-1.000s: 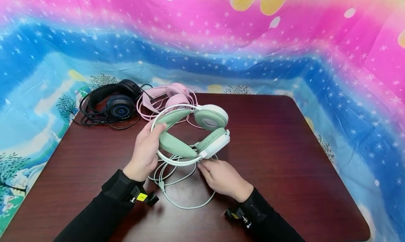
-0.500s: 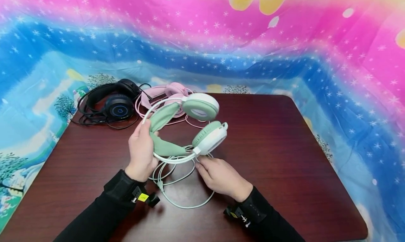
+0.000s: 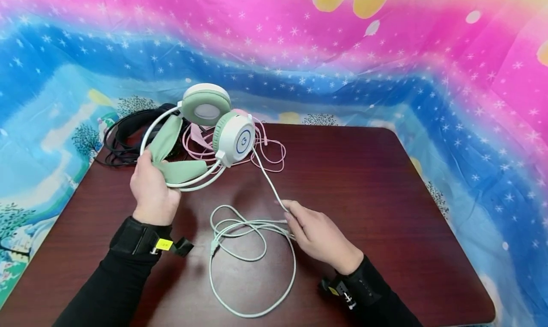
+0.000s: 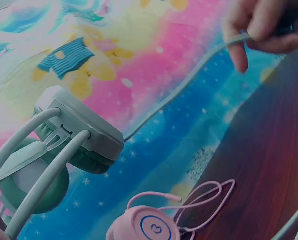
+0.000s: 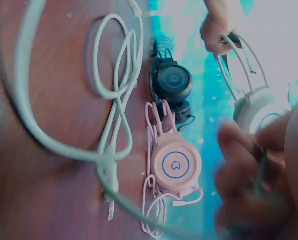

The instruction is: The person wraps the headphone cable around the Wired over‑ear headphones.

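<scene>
My left hand (image 3: 153, 190) grips the headband of a white-and-green headset (image 3: 234, 139), raised above the table with its ear cups up and to the right. Its pale green cable (image 3: 269, 182) runs from the lower ear cup down to my right hand (image 3: 323, 232), which pinches it between thumb and fingers. The rest of that cable lies in loose loops on the table, left of the right hand. In the left wrist view the cable (image 4: 184, 82) stretches between the ear cup and the right hand. The right wrist view shows the right fingers blurred.
Behind the raised headset, a black headset (image 3: 128, 134) and a pink headset (image 5: 175, 165) with its coiled pink cable (image 3: 274, 156) lie at the back left of the brown table (image 3: 385, 198). A colourful printed cloth (image 3: 274, 46) hangs around the table's back and sides.
The left hand has carried the headset leftward and up, turning its outer cup into sight. The right hand has shifted slightly right, drawing out a straight length of cable.
</scene>
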`<act>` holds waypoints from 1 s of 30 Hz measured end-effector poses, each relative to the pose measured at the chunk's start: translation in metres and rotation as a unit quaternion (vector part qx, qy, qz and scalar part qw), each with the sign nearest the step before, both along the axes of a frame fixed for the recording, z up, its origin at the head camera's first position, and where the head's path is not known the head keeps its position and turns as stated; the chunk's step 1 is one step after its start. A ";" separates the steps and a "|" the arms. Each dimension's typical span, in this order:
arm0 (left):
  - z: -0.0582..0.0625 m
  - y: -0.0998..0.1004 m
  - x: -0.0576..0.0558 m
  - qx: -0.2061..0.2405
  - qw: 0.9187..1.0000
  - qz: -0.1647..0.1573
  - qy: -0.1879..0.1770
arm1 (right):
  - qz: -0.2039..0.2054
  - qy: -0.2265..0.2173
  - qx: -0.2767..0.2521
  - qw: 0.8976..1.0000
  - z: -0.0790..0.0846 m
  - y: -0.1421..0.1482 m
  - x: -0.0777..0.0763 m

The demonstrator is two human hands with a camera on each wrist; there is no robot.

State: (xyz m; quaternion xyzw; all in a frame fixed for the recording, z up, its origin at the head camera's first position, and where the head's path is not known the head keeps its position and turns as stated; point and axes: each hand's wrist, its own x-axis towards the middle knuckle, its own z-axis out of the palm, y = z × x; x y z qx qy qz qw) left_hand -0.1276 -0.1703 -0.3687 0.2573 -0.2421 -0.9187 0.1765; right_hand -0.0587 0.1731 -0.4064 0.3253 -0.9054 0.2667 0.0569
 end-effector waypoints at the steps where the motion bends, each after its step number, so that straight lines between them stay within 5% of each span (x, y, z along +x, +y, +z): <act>1: 0.001 0.001 0.000 0.001 1.000 -0.008 -0.011 | -0.011 0.027 0.024 0.999 -0.001 -0.001 0.000; 6: -0.004 0.020 0.004 -0.076 0.993 -0.073 -0.046 | -0.007 0.097 0.109 0.989 -0.005 -0.011 0.001; 12: -0.018 0.050 0.012 -0.257 0.961 -0.099 -0.012 | 0.074 0.122 0.142 0.980 0.002 -0.026 0.002; 15: -0.022 0.056 0.017 -0.342 0.933 -0.108 0.005 | 0.092 0.138 0.139 0.976 0.013 -0.027 0.003; 22: -0.012 0.059 0.029 -0.509 0.850 -0.132 0.019 | 0.055 0.187 0.087 0.977 0.036 -0.017 -0.006; 26: -0.004 0.055 0.033 -0.549 0.820 -0.162 0.008 | 0.026 0.183 0.044 0.982 0.041 -0.006 -0.016; 30: 0.001 0.046 0.032 -0.566 0.805 -0.177 -0.018 | 0.050 0.073 -0.012 0.996 0.046 0.007 -0.023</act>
